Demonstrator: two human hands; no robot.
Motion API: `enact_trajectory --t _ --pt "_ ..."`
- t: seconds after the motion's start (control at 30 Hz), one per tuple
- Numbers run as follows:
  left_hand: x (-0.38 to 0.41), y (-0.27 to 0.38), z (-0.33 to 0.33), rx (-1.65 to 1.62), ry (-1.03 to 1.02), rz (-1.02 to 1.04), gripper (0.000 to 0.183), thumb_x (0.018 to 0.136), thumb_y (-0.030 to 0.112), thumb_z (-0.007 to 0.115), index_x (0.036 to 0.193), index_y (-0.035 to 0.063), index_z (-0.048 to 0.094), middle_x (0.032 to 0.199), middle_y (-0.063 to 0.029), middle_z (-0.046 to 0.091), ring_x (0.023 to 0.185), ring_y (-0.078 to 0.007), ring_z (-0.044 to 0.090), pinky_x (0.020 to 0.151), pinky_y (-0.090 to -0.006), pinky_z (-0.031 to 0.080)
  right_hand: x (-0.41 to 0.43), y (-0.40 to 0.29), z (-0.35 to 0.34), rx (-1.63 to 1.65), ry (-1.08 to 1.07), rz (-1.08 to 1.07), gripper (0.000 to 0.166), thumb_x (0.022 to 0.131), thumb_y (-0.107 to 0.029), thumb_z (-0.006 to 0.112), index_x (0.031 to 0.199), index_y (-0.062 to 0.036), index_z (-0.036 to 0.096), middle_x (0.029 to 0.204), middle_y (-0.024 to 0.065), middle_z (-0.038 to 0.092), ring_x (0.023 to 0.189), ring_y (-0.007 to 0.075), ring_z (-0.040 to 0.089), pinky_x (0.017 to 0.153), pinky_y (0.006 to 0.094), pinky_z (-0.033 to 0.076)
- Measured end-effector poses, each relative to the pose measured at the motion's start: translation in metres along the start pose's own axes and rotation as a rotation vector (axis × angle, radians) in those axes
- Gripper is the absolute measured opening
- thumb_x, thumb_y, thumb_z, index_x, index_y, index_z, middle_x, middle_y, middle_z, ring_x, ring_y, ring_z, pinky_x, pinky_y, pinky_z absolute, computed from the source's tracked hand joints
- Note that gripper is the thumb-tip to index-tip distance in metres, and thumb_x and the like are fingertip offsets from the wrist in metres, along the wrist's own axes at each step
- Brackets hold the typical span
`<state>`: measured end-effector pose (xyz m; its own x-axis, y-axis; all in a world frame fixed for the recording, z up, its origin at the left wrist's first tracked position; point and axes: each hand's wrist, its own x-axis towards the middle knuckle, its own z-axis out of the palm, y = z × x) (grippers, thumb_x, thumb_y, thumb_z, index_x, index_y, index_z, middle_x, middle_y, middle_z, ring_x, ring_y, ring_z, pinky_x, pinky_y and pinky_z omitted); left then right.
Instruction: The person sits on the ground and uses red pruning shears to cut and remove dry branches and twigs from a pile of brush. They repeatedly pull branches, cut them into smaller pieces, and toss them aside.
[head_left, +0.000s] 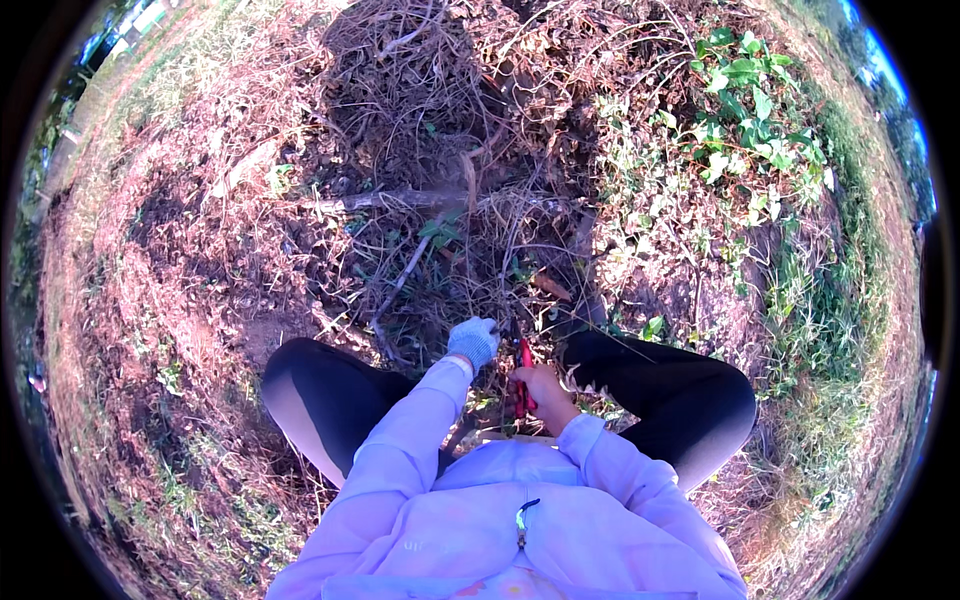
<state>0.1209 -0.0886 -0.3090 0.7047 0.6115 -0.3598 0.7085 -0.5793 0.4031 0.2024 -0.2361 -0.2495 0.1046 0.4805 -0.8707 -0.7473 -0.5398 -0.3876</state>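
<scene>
My left hand (474, 340), in a pale knitted work glove, is closed among thin dry stems between my knees; whether it grips a stem cannot be told. Just to its right, my bare right hand (546, 391) is wrapped round the red handles of pruning shears (526, 358). The shears point away from me, and their dark tip lies beside the gloved hand, partly lost in shadow. Dry vine stems (510, 247) run from the hands up over the shaded ground.
A thick dry branch (405, 198) lies crosswise ahead, and a thinner stick (405, 274) slants on the left. Tangled dry vines (405, 82) are heaped beyond. A green leafy plant (750, 105) grows at the upper right. My bent knees flank the hands.
</scene>
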Motion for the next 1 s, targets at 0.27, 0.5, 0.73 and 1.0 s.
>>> enact_trajectory --t 0.27,0.5,0.73,1.0 --pt "-0.029 -0.012 -0.042 0.065 0.138 -0.04 0.024 0.081 0.031 0.058 0.093 0.0129 0.065 0.091 -0.0165 0.06 0.082 -0.0357 0.06 0.073 -0.0467 0.048 -0.026 0.007 0.001 -0.283 0.035 -0.282 0.007 0.079 -0.007 0.058 0.077 -0.004 0.051 0.06 0.005 0.051 0.048 0.0165 0.052 0.039 0.0319 0.041" --pt "-0.05 -0.014 -0.045 0.112 0.224 0.071 0.02 0.08 0.029 0.057 0.089 0.0122 0.065 0.081 -0.0149 0.062 0.079 -0.0328 0.061 0.071 -0.045 0.049 -0.014 -0.003 -0.002 -0.161 -0.106 -0.19 0.01 0.081 -0.014 0.058 0.08 -0.0043 0.055 0.066 0.006 0.057 0.056 0.0194 0.058 0.054 0.0334 0.05" --pt "-0.063 -0.006 -0.051 0.138 0.107 0.055 0.022 0.08 0.029 0.056 0.09 0.011 0.064 0.086 -0.0152 0.063 0.083 -0.0327 0.061 0.074 -0.0443 0.049 -0.001 -0.009 0.001 -0.316 -0.185 -0.218 0.012 0.079 -0.012 0.059 0.076 -0.0015 0.052 0.063 0.0039 0.052 0.052 0.0163 0.052 0.048 0.0305 0.045" --pt "-0.068 0.004 -0.052 0.124 -0.025 0.013 0.026 0.08 0.032 0.057 0.097 0.0131 0.065 0.093 -0.0136 0.065 0.09 -0.0317 0.061 0.078 -0.043 0.048 0.01 0.015 0.007 -0.59 0.086 -0.493 0.01 0.078 -0.006 0.061 0.081 -0.0008 0.053 0.061 0.0047 0.053 0.049 0.0139 0.05 0.043 0.0285 0.037"
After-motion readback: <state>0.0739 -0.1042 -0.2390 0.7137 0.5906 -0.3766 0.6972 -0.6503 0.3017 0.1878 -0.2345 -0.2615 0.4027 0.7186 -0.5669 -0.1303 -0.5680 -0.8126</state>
